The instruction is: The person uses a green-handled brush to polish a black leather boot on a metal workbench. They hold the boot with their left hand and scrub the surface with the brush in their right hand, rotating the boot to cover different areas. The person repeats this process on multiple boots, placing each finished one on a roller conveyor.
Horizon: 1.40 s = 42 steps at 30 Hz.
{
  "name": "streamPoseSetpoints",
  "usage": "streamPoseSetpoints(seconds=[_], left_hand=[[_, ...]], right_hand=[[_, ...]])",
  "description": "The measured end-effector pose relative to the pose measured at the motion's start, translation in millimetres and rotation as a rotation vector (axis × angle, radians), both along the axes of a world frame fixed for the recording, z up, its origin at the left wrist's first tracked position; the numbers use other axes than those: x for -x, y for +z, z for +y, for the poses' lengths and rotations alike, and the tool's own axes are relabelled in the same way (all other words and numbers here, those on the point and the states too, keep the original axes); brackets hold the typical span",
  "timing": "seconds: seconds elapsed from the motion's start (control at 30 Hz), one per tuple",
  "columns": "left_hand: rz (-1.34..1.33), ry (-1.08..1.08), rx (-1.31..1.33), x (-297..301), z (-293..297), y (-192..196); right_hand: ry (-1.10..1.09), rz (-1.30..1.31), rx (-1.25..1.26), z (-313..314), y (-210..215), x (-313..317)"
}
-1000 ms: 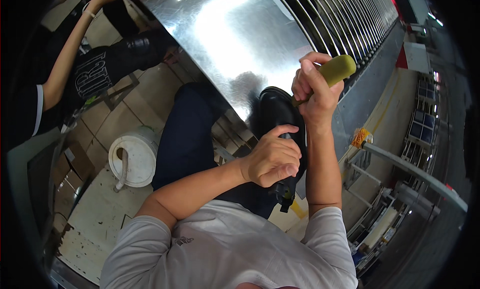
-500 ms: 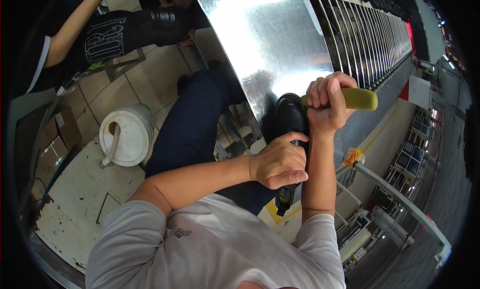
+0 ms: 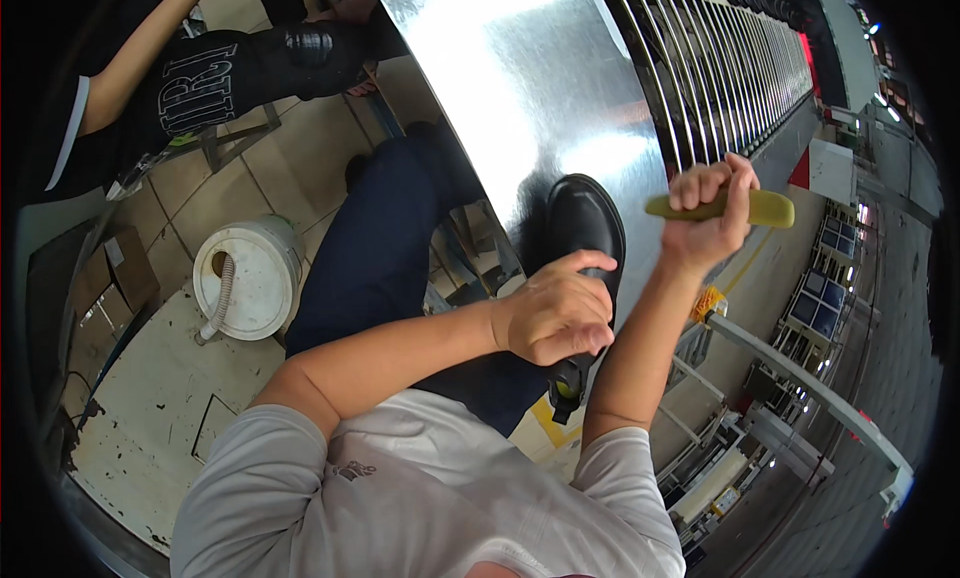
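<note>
Fingers [image 3: 688, 190] of the right hand [image 3: 705, 228] wrap 1 olive-green tool [image 3: 772, 209].

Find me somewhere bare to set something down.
Steel tabletop: bare beyond the black shoe, left of the metal bars. Scuffed white panel: mostly bare in front of the bucket. Crowded at the shoe: left hand over it, right hand gripping an olive bar alongside.

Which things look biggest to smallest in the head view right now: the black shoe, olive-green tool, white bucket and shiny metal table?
1. Shiny metal table
2. White bucket and black shoe: unsure which looks larger, as the left hand covers part of the shoe
3. Olive-green tool, partly covered by the right hand
</note>
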<state>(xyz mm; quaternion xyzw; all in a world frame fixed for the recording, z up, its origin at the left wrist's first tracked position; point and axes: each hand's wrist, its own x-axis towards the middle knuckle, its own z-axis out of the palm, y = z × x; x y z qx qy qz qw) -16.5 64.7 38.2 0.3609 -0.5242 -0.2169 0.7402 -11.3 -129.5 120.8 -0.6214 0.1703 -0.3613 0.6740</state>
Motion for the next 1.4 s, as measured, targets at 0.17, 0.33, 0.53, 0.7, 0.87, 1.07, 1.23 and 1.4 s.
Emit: streamPoseSetpoints(seconds=[0.17, 0.33, 0.53, 0.7, 0.87, 1.07, 1.23, 1.4], left_hand=[[0.012, 0.728, -0.225, 2, -13, -13], [0.606, 0.651, -0.369, 19, -47, -14], [0.955, 0.231, -0.47, 9, 26, 41], [0.529, -0.013, -0.845, -34, 79, 25], [0.626, -0.027, -1.106, -42, 90, -11], [0.677, -0.13, -1.12, -43, 73, -20], [0.596, -0.136, -1.103, -48, 68, -18], [0.372, -0.11, -1.08, -56, 67, -24]], right_hand=[[-0.067, 0.876, 0.3, 19, -2, 97], [-0.032, 0.975, 0.518, 60, -10, 120], [-0.061, 0.656, 0.105, 123, -22, 145], [-0.069, 0.678, 0.125, 203, -73, 157], [-0.205, 0.614, -0.045, 191, -68, 147], [-0.215, 0.272, -0.351, 131, -47, 116], [-0.244, -0.02, -0.568, 124, -72, 74], [-0.187, -0.072, -0.649, 120, -83, 60]])
